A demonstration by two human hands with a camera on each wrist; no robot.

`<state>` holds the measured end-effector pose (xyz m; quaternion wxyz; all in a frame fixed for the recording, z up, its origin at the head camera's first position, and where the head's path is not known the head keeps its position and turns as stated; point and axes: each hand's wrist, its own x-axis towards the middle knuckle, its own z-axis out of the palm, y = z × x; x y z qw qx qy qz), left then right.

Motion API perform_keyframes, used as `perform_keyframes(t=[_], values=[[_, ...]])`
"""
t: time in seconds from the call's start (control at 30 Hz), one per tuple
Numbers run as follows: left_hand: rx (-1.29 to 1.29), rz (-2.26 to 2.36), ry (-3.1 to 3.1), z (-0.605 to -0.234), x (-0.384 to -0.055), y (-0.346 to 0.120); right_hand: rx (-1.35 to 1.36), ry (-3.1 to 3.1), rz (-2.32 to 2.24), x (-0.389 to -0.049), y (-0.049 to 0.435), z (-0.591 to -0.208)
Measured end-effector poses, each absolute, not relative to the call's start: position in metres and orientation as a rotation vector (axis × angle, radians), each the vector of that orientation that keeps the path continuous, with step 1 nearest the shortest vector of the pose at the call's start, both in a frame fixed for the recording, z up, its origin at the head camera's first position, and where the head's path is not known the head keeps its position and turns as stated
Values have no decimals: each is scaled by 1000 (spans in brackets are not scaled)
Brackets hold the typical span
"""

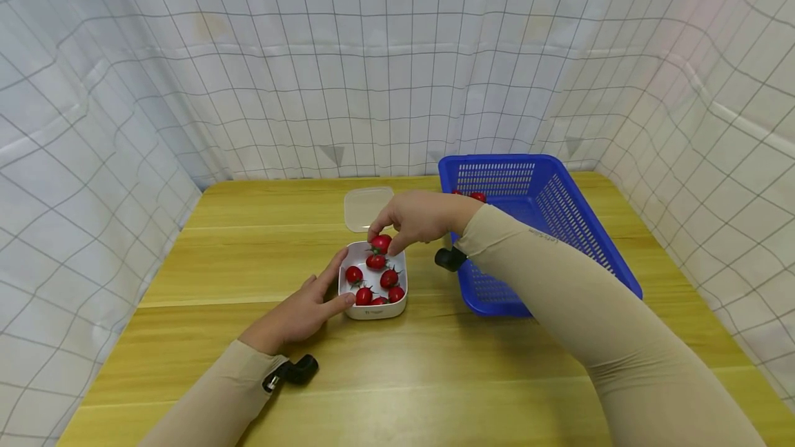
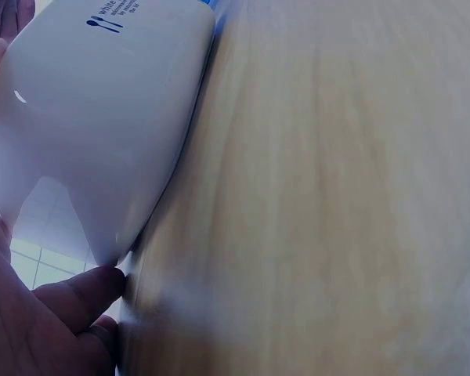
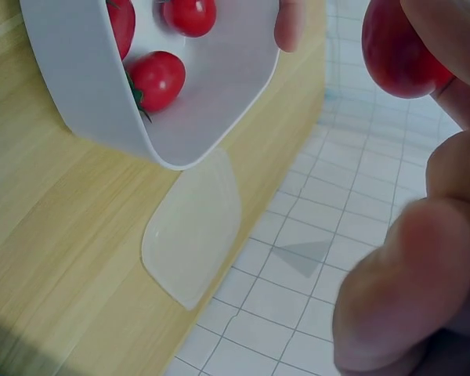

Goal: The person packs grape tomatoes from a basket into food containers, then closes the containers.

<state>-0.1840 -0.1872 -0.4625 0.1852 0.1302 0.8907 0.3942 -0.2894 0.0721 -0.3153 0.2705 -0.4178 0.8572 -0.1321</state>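
In the head view, my right hand [image 1: 421, 216] pinches a red cherry tomato [image 1: 381, 244] between thumb and fingers, over the far side of a white square container [image 1: 375, 311]. The right wrist view shows this tomato [image 3: 399, 51] up close, above the container's rim. Several cherry tomatoes with green stems, one of them a tomato [image 1: 389, 279] on the right, lie inside the container. My left hand [image 1: 304, 310] holds the container's left side, its thumb at the front rim and its fingers along the left wall. Small lettering marks the container wall [image 2: 94, 94] in the left wrist view.
A blue plastic basket [image 1: 586, 226] stands on the right of the wooden table [image 1: 248, 254], partly hidden by my right forearm. Tomatoes [image 1: 477, 196] show at its far left. Behind the container lies a translucent lid [image 1: 366, 207]. A white grid-patterned curtain [image 1: 373, 74] borders the table.
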Motion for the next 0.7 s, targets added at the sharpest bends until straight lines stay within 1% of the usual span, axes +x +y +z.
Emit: perform_keyframes(t=[0.7], values=[[360, 1110, 2504, -462, -185, -187, -1139, 2297, -381, -288, 68, -317]])
